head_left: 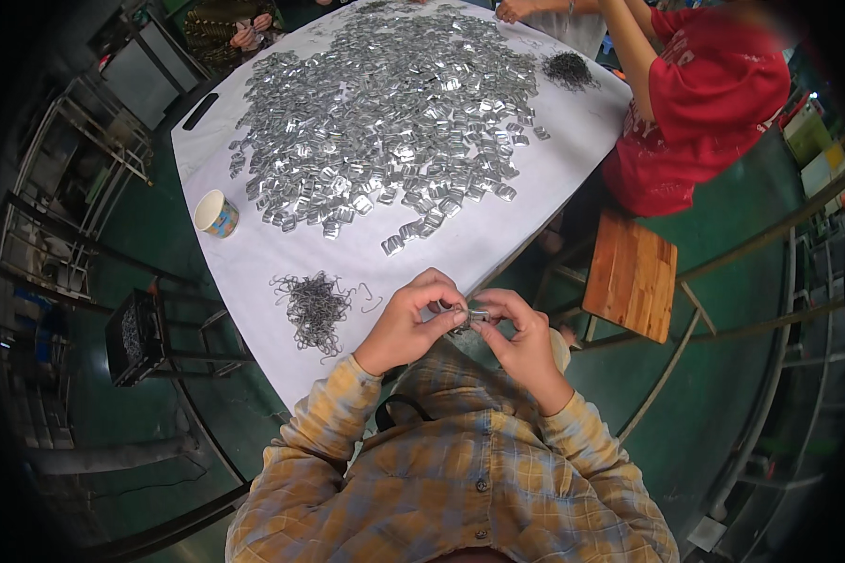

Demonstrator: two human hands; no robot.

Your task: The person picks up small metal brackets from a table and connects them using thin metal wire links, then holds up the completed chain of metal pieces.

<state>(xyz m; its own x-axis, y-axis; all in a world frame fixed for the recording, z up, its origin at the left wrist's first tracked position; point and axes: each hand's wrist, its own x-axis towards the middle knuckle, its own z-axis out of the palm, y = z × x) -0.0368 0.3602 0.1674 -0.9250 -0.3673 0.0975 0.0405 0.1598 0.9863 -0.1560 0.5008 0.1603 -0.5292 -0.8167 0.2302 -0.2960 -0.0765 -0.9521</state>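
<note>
Close to my body, just off the table's near edge, my two hands meet fingertip to fingertip. My right hand (524, 345) is closed, its thumb and fingers pinching a small shiny silver metal piece (479, 316). Against the other side of it, my left hand (411, 324) is closed in a pinch too; what lies between its fingertips is too small to make out. Left of my left hand, a tangled heap of dark bent wire hooks (315, 311) lies on the white-covered table (244, 272). Farther away spreads a large pile of flat silver metal pieces (385, 122).
A paper cup (217, 215) and a black flat object (201, 111) sit along the left edge. Another wire heap (570, 70) is at the far right. A person in a red shirt (704, 113) works there, near a wooden stool (631, 275). Another person's hands (250, 36) show far left.
</note>
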